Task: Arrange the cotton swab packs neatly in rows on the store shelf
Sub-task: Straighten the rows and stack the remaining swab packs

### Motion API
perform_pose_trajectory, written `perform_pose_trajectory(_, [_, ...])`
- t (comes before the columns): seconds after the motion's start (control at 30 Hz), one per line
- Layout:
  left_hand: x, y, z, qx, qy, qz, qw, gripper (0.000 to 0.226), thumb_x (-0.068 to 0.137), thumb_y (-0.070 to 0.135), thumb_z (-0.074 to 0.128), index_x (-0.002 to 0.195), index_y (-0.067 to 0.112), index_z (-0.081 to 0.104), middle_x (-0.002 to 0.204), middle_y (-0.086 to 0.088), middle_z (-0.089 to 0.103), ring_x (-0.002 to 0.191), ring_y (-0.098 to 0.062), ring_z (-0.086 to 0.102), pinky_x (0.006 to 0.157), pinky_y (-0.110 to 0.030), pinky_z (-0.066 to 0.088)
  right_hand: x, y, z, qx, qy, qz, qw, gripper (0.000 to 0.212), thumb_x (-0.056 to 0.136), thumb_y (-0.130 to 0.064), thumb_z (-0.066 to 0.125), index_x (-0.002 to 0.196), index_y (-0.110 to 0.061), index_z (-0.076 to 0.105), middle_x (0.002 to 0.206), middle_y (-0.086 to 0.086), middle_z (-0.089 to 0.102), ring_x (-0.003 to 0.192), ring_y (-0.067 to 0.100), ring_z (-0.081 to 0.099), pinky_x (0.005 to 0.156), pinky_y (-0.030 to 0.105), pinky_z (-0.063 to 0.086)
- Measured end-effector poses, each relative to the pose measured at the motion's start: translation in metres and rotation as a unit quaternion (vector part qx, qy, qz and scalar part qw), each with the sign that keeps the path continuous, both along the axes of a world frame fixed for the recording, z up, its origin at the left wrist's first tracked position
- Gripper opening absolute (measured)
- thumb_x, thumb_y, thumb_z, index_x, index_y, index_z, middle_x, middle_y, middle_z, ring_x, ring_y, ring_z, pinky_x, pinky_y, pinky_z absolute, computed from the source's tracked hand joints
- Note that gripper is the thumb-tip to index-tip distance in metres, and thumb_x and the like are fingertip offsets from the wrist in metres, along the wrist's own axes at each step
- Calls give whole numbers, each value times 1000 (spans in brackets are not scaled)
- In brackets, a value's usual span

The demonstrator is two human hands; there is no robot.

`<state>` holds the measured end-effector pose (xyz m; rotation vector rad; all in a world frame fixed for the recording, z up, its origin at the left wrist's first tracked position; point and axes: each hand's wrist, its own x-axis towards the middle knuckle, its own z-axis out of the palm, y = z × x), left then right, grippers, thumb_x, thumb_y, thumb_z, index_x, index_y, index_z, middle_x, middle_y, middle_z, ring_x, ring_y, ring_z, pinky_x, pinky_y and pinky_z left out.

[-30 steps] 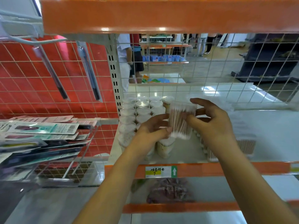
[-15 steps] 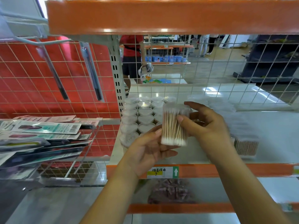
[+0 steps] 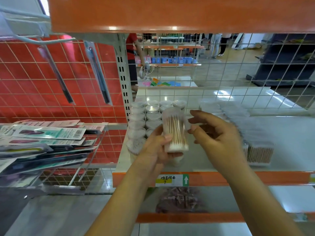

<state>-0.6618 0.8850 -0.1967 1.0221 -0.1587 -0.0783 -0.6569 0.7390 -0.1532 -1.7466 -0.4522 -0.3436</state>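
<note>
My left hand [image 3: 157,147] grips a clear round pack of wooden cotton swabs [image 3: 174,130], held upright above the white shelf [image 3: 289,138]. A second pack [image 3: 177,160] stands on the shelf just under it, mostly hidden. My right hand [image 3: 214,133] hovers just right of the held pack, fingers loosely curled and apart from it. Behind the held pack, several round lidded swab packs [image 3: 146,116] stand in rows at the shelf's back left. Flat clear boxes of swabs [image 3: 259,150] lie in a row to the right.
A wire grid [image 3: 238,65] backs the shelf and an orange shelf beam [image 3: 170,14] runs overhead. On the left, a wire basket [image 3: 68,167] holds carded goods. A price label [image 3: 172,180] sits on the orange front rail. A person [image 3: 132,62] stands behind the grid.
My right hand has let go of the swab pack and drawn slightly right. My left hand has closed round the pack and now holds it alone.
</note>
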Motion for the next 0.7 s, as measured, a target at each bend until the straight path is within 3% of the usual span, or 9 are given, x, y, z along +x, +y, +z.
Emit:
perform_pose_trajectory(0.1, [0,-5,2,125,-64,104,985,56,65,27,68,118,27,50,102,-1,69,96,-16,66,75,-26,54,-4,1,3,4,16,35,999,39,86,-10,60,112,-39,53,97,-10,66,83,4,66,67,15,52])
perform_pose_trajectory(0.2, [-5,-12,5,193,-123,193,954,62,70,21,71,126,25,44,102,9,66,95,-5,65,72,-18,52,-7,5,5,-28,34,42,998,55,80,-19,66,128,-35,44,101,-13,63,83,-3,64,67,12,52])
perform_pose_trajectory(0.3, [-8,-17,4,251,-148,247,924,67,72,18,72,129,29,41,111,17,59,100,6,58,72,-11,49,-8,8,3,-61,31,18,998,69,74,-26,71,136,-34,39,106,-14,61,91,1,63,74,19,55])
perform_pose_trajectory(0.43, [-7,-22,0,349,-141,318,870,68,67,44,69,128,43,37,126,8,50,111,-3,52,86,-31,52,-9,11,-3,-63,20,-10,998,75,72,-27,74,136,-37,38,112,-9,60,96,9,61,79,30,55])
perform_pose_trajectory(0.53, [-10,-29,1,368,-164,349,846,70,69,43,71,126,49,32,126,12,43,109,-1,50,88,-32,51,-10,14,-5,-92,-3,-33,995,76,71,-29,75,137,-33,37,117,-5,57,101,13,58,79,31,55])
perform_pose_trajectory(0.7, [-6,-34,-7,416,-219,389,792,71,75,32,72,130,42,27,123,10,38,119,-10,47,95,-37,47,-7,16,-9,-116,-13,-59,991,77,71,-29,73,138,-32,34,123,-6,50,104,9,55,80,29,53])
